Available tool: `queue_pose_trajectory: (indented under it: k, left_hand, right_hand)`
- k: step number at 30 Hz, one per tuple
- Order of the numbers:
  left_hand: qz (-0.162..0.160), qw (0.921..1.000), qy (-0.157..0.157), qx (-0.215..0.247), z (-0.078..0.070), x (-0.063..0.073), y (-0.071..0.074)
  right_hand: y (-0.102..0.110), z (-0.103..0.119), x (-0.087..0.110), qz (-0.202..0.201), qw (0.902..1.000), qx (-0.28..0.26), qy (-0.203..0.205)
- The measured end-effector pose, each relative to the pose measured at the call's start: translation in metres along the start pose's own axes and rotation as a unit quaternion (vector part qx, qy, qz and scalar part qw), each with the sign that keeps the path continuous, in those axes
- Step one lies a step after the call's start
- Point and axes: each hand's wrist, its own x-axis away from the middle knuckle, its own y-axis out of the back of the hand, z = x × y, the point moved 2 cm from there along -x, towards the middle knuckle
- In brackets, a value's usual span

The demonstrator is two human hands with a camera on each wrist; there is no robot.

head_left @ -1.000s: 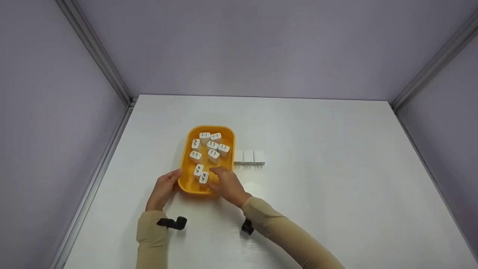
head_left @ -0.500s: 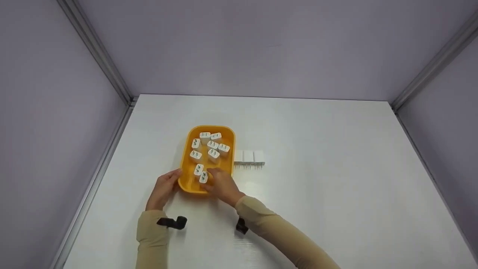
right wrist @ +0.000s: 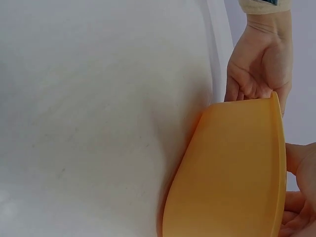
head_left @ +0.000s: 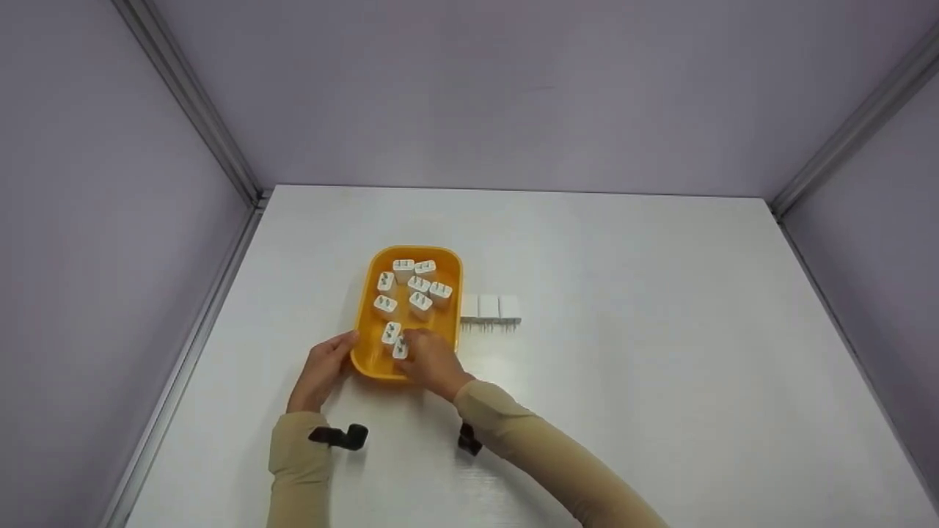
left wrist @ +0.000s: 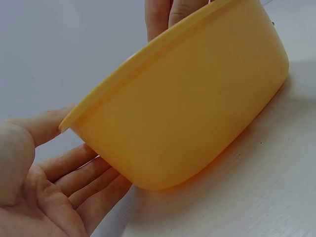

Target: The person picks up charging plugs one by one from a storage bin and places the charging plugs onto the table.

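Note:
The yellow plastic tray (head_left: 375,367) holds several white two-pin plug adapters (head_left: 420,302), pins up. My left hand (head_left: 323,370) holds the tray's near left corner. In the left wrist view, the thumb of the left hand (left wrist: 54,173) lies at the rim, with the fingers against the outer wall below it. Inside the near end of the tray, my right hand (head_left: 434,363) pinches a white plug adapter (head_left: 400,349) between thumb and fingers. Another adapter (head_left: 392,332) stands right beside it. The tray wall hides the right fingertips in both wrist views.
Against the tray's right side, white plug adapters (head_left: 489,308) lie in a row, pins facing me. All of this is on a white table (head_left: 660,330) with pale walls at the back and sides.
My right hand has moved a little left within the tray, and its thumb and fingers have come together on the near plug adapter. The left hand and tray look unmoved.

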Motion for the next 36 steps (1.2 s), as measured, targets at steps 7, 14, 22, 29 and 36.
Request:
queue_pose_trajectory:
  k: [7,14,22,29,36]
  left_hand:
    - [0.004,1.0000,-0.006,-0.007,0.001,0.000,0.001]
    - [0.008,0.9996,-0.024,-0.010,0.002,0.000,0.001]
    - [0.014,0.9994,-0.030,0.005,0.002,0.000,0.001]
    - [0.012,0.9998,-0.017,0.000,0.001,0.001,0.001]
    - [0.008,0.9999,-0.009,-0.009,0.001,0.001,0.001]
  right_hand:
    - [-0.003,-0.003,-0.003,0.013,0.9992,-0.026,-0.027]
    - [-0.002,-0.004,-0.003,0.001,0.9998,-0.002,-0.019]
    - [-0.003,-0.003,-0.001,-0.009,0.9998,0.014,-0.006]
    - [0.003,0.001,0.004,-0.012,0.9992,-0.021,-0.031]
    - [0.010,-0.002,0.013,-0.044,0.9951,-0.086,-0.017]
